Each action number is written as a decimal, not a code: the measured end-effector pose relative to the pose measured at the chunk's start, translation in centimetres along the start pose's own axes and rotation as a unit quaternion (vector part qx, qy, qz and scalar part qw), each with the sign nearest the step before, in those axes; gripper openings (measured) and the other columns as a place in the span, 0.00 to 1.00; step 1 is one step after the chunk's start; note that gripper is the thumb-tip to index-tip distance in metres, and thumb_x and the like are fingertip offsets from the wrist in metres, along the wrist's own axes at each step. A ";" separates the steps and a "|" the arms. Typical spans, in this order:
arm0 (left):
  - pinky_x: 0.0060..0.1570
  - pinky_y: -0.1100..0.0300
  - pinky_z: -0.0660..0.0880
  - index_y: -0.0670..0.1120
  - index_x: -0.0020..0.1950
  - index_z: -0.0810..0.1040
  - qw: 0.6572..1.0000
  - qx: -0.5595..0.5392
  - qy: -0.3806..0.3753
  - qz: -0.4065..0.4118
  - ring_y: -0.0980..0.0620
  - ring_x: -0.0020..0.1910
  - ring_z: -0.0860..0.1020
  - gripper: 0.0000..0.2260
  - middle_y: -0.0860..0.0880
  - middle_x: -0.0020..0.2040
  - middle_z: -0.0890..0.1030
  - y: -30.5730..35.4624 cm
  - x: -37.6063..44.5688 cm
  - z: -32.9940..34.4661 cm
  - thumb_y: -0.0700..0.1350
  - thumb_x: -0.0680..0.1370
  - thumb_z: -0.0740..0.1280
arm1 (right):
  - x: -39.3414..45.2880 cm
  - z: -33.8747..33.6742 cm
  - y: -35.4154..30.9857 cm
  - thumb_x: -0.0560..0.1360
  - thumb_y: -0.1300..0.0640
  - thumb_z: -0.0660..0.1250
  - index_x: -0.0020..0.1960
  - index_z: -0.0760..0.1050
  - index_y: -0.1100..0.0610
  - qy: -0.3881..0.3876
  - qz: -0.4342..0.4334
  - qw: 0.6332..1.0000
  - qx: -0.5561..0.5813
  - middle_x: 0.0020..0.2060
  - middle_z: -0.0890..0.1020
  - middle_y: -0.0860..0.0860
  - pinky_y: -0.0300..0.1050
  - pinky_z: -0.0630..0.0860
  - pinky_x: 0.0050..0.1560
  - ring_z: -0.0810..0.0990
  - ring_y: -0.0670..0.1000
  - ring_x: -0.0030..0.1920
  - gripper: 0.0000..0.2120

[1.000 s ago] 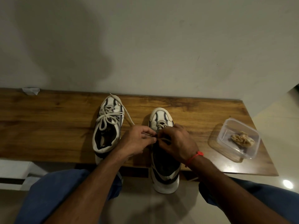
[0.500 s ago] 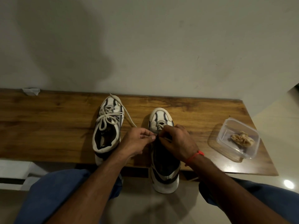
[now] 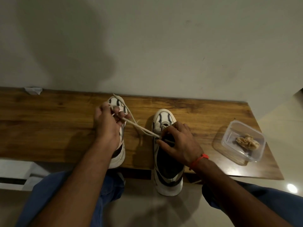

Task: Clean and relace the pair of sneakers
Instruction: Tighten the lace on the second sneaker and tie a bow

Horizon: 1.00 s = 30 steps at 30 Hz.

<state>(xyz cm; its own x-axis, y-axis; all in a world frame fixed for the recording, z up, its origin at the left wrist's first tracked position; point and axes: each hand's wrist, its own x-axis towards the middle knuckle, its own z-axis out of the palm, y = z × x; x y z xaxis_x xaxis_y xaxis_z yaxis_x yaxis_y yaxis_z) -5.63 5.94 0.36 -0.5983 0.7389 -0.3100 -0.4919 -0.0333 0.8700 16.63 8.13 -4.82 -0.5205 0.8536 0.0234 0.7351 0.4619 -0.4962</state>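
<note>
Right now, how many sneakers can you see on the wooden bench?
2. One sneaker lies on the left, mostly under the left hand. The other sneaker sits at the middle, heel overhanging the bench edge, with the right hand on it.

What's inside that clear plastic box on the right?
Inside the clear box lies one crumpled beige wad, perhaps cloth or tissue. Whatever is beneath the wad is hidden.

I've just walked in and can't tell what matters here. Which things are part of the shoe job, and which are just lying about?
In the job:
right shoe
left shoe
lace
left hand, pulling the lace
right hand, on the right shoe

Lying about:
plastic box holding a crumpled rag
scrap of paper
bench
</note>
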 end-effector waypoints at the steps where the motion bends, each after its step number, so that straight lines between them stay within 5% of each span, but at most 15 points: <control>1: 0.30 0.60 0.74 0.46 0.59 0.73 0.999 0.046 -0.029 -0.005 0.56 0.29 0.72 0.08 0.51 0.37 0.74 0.0 0.1 -0.1 0.47 0.86 0.57 | 0.1 0.0 0.0 0.73 0.35 0.63 0.57 0.74 0.46 -0.005 0.003 1.000 0.000 0.56 0.70 0.47 0.45 0.74 0.57 0.65 0.47 0.59 0.19; 3: 0.31 0.62 0.68 0.51 0.60 0.75 0.942 0.300 -0.146 0.027 0.57 0.33 0.72 0.10 0.53 0.42 0.76 -0.8 -0.5 0.1 0.53 0.85 0.59 | 0.2 -0.3 0.1 0.72 0.34 0.62 0.58 0.74 0.46 -0.021 0.011 1.000 0.002 0.57 0.70 0.48 0.47 0.74 0.58 0.66 0.48 0.59 0.21; 6: 0.42 0.58 0.76 0.54 0.59 0.79 0.700 0.620 -0.349 0.067 0.55 0.47 0.79 0.11 0.54 0.50 0.80 -2.9 -1.4 -0.3 0.57 0.82 0.64 | 0.2 -0.8 0.2 0.71 0.32 0.60 0.59 0.75 0.47 -0.030 0.012 0.999 0.007 0.58 0.71 0.48 0.48 0.74 0.59 0.66 0.48 0.59 0.24; 7: 0.44 0.56 0.78 0.53 0.56 0.80 0.668 0.642 -0.372 0.059 0.55 0.47 0.79 0.09 0.54 0.49 0.81 -3.4 -1.5 -0.4 0.55 0.82 0.65 | 0.1 -0.9 0.2 0.71 0.32 0.59 0.59 0.75 0.47 -0.031 0.011 0.999 0.006 0.58 0.71 0.48 0.50 0.73 0.60 0.66 0.48 0.59 0.24; 8: 0.45 0.54 0.79 0.53 0.53 0.81 0.672 0.642 -0.363 0.064 0.54 0.45 0.79 0.07 0.52 0.48 0.81 -3.5 -1.5 -0.4 0.52 0.82 0.64 | 0.1 -1.0 0.2 0.71 0.32 0.60 0.59 0.75 0.46 -0.031 0.011 0.999 0.000 0.58 0.70 0.48 0.51 0.71 0.62 0.65 0.48 0.60 0.24; 10: 0.41 0.57 0.77 0.52 0.51 0.79 0.769 0.581 -0.242 0.116 0.56 0.44 0.79 0.10 0.55 0.47 0.81 -2.8 -1.3 0.0 0.50 0.85 0.59 | 0.1 -1.1 0.1 0.73 0.33 0.62 0.59 0.75 0.44 -0.032 0.011 0.999 -0.027 0.60 0.70 0.48 0.53 0.66 0.64 0.64 0.50 0.62 0.21; 12: 0.43 0.60 0.72 0.49 0.54 0.78 0.916 0.373 -0.045 0.144 0.58 0.50 0.81 0.13 0.57 0.49 0.84 -1.4 -0.6 0.4 0.50 0.86 0.54 | 0.1 -1.2 -0.1 0.74 0.34 0.64 0.59 0.73 0.43 -0.036 0.016 0.998 -0.045 0.62 0.69 0.48 0.54 0.64 0.65 0.63 0.51 0.64 0.19; 14: 0.47 0.58 0.73 0.47 0.57 0.76 0.995 0.089 0.012 0.054 0.51 0.50 0.84 0.13 0.53 0.44 0.85 -0.3 0.0 0.6 0.50 0.87 0.53 | 0.2 -1.2 -0.1 0.74 0.34 0.64 0.59 0.72 0.42 -0.046 0.025 0.998 -0.035 0.63 0.69 0.49 0.55 0.64 0.66 0.63 0.51 0.65 0.18; 16: 0.45 0.55 0.76 0.47 0.52 0.74 0.998 -0.058 -0.012 -0.011 0.51 0.36 0.83 0.13 0.52 0.34 0.78 -0.2 -0.3 0.6 0.50 0.87 0.53 | 0.2 -1.1 0.0 0.73 0.34 0.64 0.58 0.72 0.42 -0.057 0.032 0.998 -0.018 0.63 0.69 0.49 0.57 0.65 0.67 0.64 0.52 0.65 0.18; 18: 0.35 0.57 0.72 0.48 0.45 0.70 0.999 -0.038 -0.018 -0.020 0.55 0.26 0.70 0.14 0.53 0.30 0.71 -0.7 -0.5 0.4 0.52 0.87 0.54 | 0.2 -1.0 0.1 0.72 0.33 0.63 0.58 0.72 0.42 -0.063 0.037 0.997 -0.015 0.64 0.69 0.49 0.58 0.67 0.67 0.64 0.52 0.65 0.19; 20: 0.28 0.59 0.67 0.48 0.43 0.70 0.994 0.102 -0.033 -0.018 0.56 0.23 0.67 0.17 0.52 0.29 0.71 -1.0 -0.6 0.3 0.56 0.86 0.55 | 0.3 -1.1 0.3 0.72 0.33 0.62 0.57 0.72 0.42 -0.075 0.040 0.996 -0.014 0.63 0.69 0.49 0.57 0.68 0.67 0.65 0.51 0.65 0.19; 22: 0.24 0.60 0.68 0.44 0.47 0.74 0.944 0.316 -0.094 -0.026 0.53 0.22 0.73 0.18 0.50 0.32 0.78 -1.4 -0.9 0.2 0.57 0.85 0.57 | 0.3 -1.2 0.5 0.72 0.34 0.62 0.56 0.73 0.42 -0.087 0.042 0.995 0.005 0.61 0.70 0.48 0.55 0.69 0.66 0.67 0.51 0.64 0.18; 24: 0.22 0.61 0.71 0.44 0.59 0.73 0.861 0.477 -0.167 -0.058 0.50 0.26 0.81 0.11 0.47 0.41 0.84 -2.6 -1.8 0.3 0.51 0.85 0.60 | 0.3 -1.4 0.5 0.74 0.36 0.61 0.56 0.73 0.43 -0.065 0.049 0.994 0.068 0.56 0.72 0.45 0.48 0.72 0.60 0.71 0.49 0.59 0.16; 26: 0.26 0.61 0.76 0.51 0.71 0.65 0.810 0.544 -0.197 -0.099 0.50 0.31 0.85 0.15 0.46 0.53 0.83 -4.4 -2.4 0.2 0.47 0.84 0.62 | 0.4 -1.9 0.2 0.80 0.45 0.61 0.56 0.74 0.46 -0.022 0.075 0.983 0.169 0.50 0.75 0.44 0.33 0.73 0.47 0.75 0.44 0.51 0.09; 30: 0.56 0.48 0.80 0.62 0.76 0.64 0.844 0.494 -0.195 -0.080 0.49 0.57 0.81 0.22 0.49 0.63 0.78 -6.7 -2.1 0.4 0.53 0.83 0.63 | 0.6 -2.3 0.2 0.83 0.57 0.59 0.57 0.77 0.53 0.029 0.136 0.934 0.328 0.46 0.81 0.48 0.30 0.74 0.39 0.79 0.39 0.44 0.08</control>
<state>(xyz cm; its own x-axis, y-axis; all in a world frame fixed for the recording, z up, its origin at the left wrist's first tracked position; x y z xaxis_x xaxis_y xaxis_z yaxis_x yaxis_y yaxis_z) -0.83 4.88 -4.66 -0.2264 0.8521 -0.4719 0.3358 0.5230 0.7834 17.47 9.25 -2.92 -0.3150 0.9383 -0.1429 0.4019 -0.0045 -0.9157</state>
